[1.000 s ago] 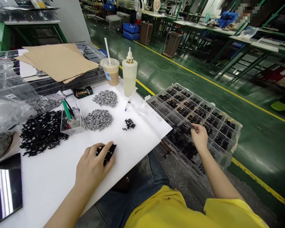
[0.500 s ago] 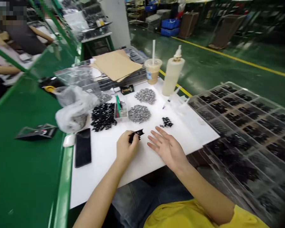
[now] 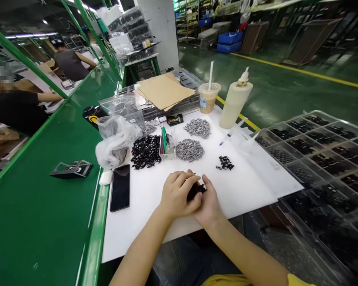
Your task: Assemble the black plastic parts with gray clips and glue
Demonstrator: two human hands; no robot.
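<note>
Currently observe a small cluster of jagged black parts between both hands, over the near side of the white worktop, partly hidden by fingers; cannot tell whether resting on the surface. Judge as very light, fairly stiff, probably moulded plastic, with thin points liable to snag or bend. Take hold lightly around the middle of the cluster, clear of the projecting tips. Note left hand mostly closed, with fingers curled over the cluster and thumb along the near side. Note right hand half open and cupped against the left, with thumb raised beside the cluster; cannot tell whether gripping or merely supporting.
</note>
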